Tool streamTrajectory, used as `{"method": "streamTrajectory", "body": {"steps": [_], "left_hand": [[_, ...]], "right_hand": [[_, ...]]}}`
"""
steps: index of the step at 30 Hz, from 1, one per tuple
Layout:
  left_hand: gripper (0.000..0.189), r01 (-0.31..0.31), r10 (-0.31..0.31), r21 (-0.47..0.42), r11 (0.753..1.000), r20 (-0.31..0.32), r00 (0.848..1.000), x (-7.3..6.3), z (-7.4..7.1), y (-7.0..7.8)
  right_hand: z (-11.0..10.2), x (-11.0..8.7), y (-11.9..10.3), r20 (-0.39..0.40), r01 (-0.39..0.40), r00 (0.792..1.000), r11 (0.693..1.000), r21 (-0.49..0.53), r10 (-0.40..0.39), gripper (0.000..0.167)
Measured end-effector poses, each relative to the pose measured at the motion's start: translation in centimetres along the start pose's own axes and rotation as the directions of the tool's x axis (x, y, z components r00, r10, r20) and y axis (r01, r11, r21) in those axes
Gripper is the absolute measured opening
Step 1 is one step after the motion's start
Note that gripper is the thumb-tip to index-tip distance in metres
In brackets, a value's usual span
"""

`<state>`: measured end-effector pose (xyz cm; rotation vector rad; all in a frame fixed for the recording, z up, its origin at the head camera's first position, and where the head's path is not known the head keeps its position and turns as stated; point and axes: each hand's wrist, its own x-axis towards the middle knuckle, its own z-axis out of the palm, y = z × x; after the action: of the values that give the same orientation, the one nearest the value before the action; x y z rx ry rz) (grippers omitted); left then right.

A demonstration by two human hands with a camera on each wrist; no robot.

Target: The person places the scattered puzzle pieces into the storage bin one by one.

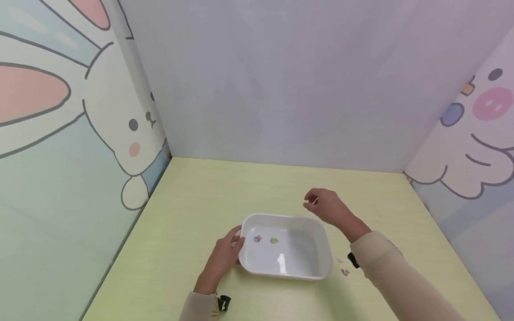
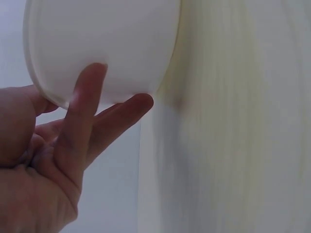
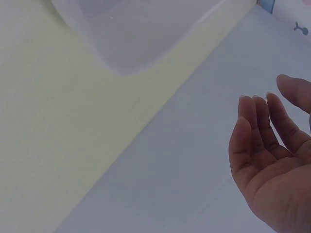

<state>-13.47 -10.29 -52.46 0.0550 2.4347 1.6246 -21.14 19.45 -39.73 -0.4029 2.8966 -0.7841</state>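
Note:
My left hand (image 1: 224,253) grips the left end of a white plastic basin (image 1: 287,270), with the thumb at its rim and the other fingers along the outside wall. In the left wrist view, fingertips (image 2: 92,77) lie against the basin's outer side (image 2: 131,43). Inside the basin, toward the left, are a small blue-and-red piece (image 1: 258,239) and a small green piece (image 1: 274,240). My right hand (image 1: 327,206) hovers beyond the basin's far right corner. Its fingers are loosely curved, and the right wrist view shows thumb and fingers apart with nothing between them.
On the pale yellow table (image 1: 225,187), right of the basin, lie a small multicoloured piece (image 1: 345,272) and a small whitish piece (image 1: 340,260) near the right sleeve. A grey back wall (image 1: 281,89) and side walls with cartoon animals enclose the table.

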Motion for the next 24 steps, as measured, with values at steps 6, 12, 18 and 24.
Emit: {"method": "streamTrajectory", "body": {"steps": [6, 12, 18, 24], "left_hand": [[0.047, 0.01, -0.01, 0.001, 1.0, -0.001, 1.0, 0.0, 0.0, 0.2], [0.047, 0.013, -0.013, -0.004, 1.0, 0.005, 1.0, 0.0, 0.0, 0.3], [0.047, 0.021, -0.021, -0.01, 1.0, 0.011, 1.0, 0.0, 0.0, 0.1], [0.047, 0.015, -0.015, -0.016, 1.0, 0.014, 1.0, 0.0, -0.1, 0.1]], "right_hand": [[-0.3, -0.6, 0.5, -0.01, -0.017, 1.0, 1.0, 0.013, 0.017, 0.02], [-0.5, -1.3, 1.1, -0.02, -0.036, 0.999, 0.999, 0.024, 0.036, 0.02], [-0.8, -2.2, 2.1, -0.025, -0.065, 0.998, 0.997, 0.029, 0.066, 0.019], [-1.0, -3.4, 3.2, -0.036, -0.09, 0.995, 0.996, 0.027, 0.091, 0.019]]}}
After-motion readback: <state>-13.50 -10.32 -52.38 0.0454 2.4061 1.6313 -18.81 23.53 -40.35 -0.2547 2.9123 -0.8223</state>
